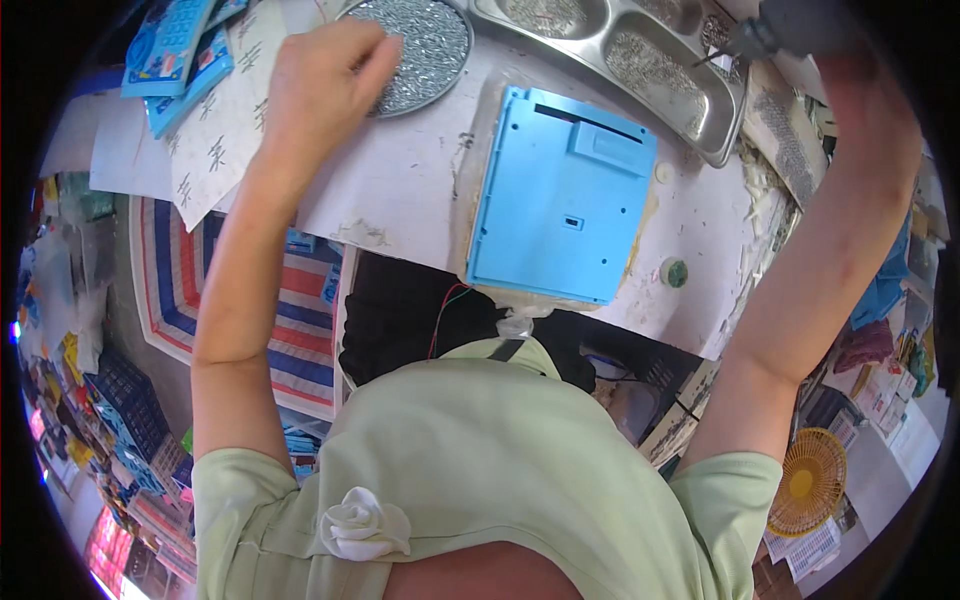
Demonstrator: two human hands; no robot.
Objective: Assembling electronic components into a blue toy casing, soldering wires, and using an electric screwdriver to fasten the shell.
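My left hand (335,80) is at the left rim of a round metal dish (462,75) full of small silvery screws (425,50). Its fingers are curled in and the thumb lies against them; anything they pinch is hidden. Up at the far right, my right hand (865,85) is wrapped round a dark power screwdriver (790,30), whose thin bit points left above a metal tray. Between my arms lies a light blue plastic housing (560,200) with a slot and small holes, touched by neither hand.
A compartmented steel tray (735,115) with small metal parts stands at the back right. Blue packages (170,55) and marked paper sheets (215,140) are at the back left. A striped cloth (300,320) hangs below the table's left edge. A small round green-topped piece (674,272) sits right of the housing.
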